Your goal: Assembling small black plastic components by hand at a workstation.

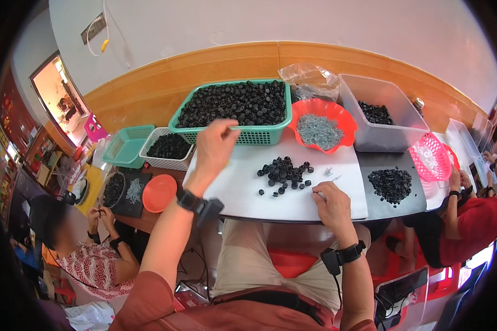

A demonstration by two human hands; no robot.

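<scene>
Over the front rim of a green basket (284,118) heaped with small black caps (232,105), my left hand (215,148) is raised with its fingers bent together. Whatever they hold, if anything, is too small to make out. My right hand (332,203) rests low on the white sheet (243,193), fingers curled and closed, their tips hiding any small thing between them. Just beyond it lie a few loose grey screws (329,173). A loose pile of black caps (284,172) is spread on the sheet between the hands.
A red scalloped bowl (348,129) of grey screws (319,131) and a clear bin (392,133) of black parts stand behind. Right of the sheet is another black pile (390,185). Co-workers sit at left (94,254) and right (469,229). An orange-red plate (159,193) lies left.
</scene>
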